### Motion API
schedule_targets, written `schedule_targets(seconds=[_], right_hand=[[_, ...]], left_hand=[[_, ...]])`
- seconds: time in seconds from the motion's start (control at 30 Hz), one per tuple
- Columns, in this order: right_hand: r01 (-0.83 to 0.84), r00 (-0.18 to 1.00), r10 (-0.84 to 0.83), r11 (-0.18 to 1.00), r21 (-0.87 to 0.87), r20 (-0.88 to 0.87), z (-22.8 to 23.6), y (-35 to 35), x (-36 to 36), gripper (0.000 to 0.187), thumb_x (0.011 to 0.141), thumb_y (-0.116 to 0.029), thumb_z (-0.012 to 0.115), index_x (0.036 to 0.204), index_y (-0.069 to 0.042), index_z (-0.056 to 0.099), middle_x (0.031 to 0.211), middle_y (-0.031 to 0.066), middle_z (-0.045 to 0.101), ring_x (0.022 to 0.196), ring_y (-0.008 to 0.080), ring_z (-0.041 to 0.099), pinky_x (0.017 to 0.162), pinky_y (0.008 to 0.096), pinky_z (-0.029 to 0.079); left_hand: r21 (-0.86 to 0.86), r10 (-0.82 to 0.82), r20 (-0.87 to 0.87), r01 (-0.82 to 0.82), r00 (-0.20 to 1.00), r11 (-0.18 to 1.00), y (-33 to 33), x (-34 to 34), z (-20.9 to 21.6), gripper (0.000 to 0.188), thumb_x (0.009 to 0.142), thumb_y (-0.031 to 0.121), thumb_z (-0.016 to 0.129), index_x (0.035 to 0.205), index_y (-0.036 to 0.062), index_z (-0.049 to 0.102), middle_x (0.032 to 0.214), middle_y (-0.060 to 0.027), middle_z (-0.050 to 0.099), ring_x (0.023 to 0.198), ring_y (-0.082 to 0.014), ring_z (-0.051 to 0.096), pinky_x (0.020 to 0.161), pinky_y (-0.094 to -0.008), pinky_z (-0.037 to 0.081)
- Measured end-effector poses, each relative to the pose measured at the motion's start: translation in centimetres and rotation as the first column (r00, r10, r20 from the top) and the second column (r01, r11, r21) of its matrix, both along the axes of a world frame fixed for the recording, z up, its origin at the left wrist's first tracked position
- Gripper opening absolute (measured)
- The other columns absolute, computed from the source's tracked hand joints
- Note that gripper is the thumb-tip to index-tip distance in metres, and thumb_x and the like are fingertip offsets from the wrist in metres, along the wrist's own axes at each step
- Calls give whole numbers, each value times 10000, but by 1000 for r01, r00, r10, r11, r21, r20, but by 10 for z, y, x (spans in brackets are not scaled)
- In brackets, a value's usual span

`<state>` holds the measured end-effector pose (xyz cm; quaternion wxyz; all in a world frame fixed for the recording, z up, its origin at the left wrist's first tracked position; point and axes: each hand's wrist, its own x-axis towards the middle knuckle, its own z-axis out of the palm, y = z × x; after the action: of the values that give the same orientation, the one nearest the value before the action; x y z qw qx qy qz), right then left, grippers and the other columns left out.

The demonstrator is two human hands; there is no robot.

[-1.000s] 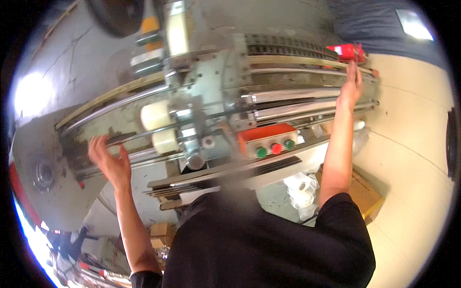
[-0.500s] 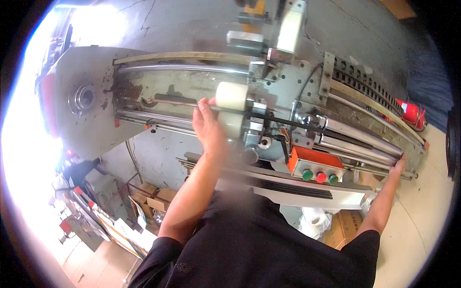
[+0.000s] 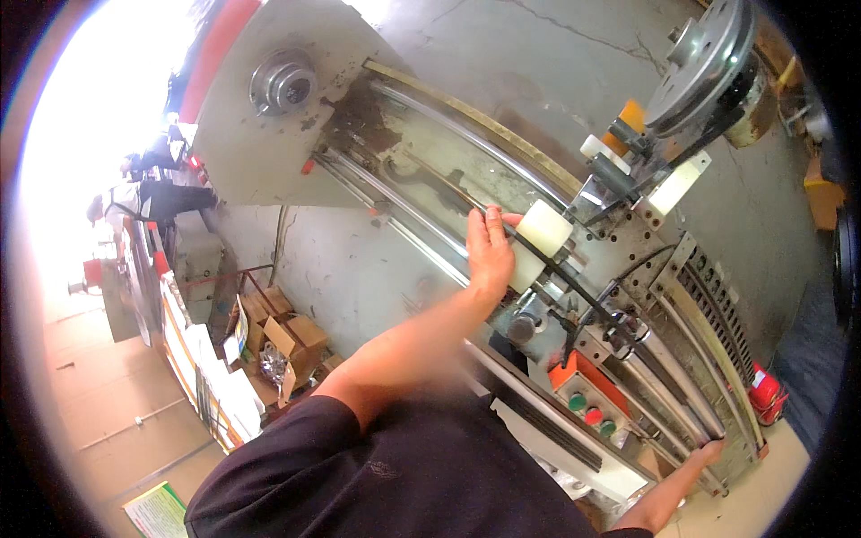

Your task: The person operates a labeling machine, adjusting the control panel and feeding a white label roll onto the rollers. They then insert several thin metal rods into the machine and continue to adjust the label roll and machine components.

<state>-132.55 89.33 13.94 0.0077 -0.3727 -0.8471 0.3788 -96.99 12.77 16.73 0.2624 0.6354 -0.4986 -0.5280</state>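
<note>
A long thin rod [image 3: 576, 289], dark along its near part, runs across a grey machine bed past two cream-white rollers [image 3: 545, 228]. My left hand [image 3: 491, 253] closes its fingers round the rod just left of the rollers. Far to the right, my right hand [image 3: 706, 455] is closed at the rod's near end, beside the tips of two shiny steel tubes [image 3: 668, 387]; its fingertips are partly hidden. Beyond my left hand the rod's thin end points toward a round metal chuck [image 3: 285, 82] on the grey headstock [image 3: 235, 148].
Polished guide rails [image 3: 466, 139] span the bed. An orange control box [image 3: 587, 384] with green and red buttons sits on my side. A large metal disc [image 3: 704, 67] stands at the far right, a red fire extinguisher [image 3: 767, 394] beyond the bed's end. Cardboard boxes [image 3: 291, 336] lie at left.
My view has swung, so the machine now slants down to the right, and the disc has come into sight. Both hands stay at the rod, the left one close by the rollers.
</note>
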Motion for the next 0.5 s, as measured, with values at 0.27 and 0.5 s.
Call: schedule_targets(seconds=[0.27, 0.5], right_hand=[[0, 1000, 0, 1000, 15, -24, 42, -124, 74, 557, 1059, -413, 444, 1339, 41, 606, 1337, 236, 620, 1150, 369, 650, 922, 472, 563], [-172, 976, 204, 935, 309, -74, 97, -161, 134, 542, 1087, -378, 339, 1424, -12, 552, 1473, 250, 514, 1304, 400, 553, 1046, 487, 496]], left_hand=[[-175, -12, 35, 18, 999, 984, -55, 34, 44, 317, 1090, 283, 429, 1081, 3, 578, 960, -110, 731, 797, -199, 592, 764, -371, 483], [-297, -25, -15, 19, 1000, 955, -110, 75, 87, 382, 1071, 311, 431, 1032, -25, 610, 1042, -166, 677, 917, -279, 596, 871, -413, 464]])
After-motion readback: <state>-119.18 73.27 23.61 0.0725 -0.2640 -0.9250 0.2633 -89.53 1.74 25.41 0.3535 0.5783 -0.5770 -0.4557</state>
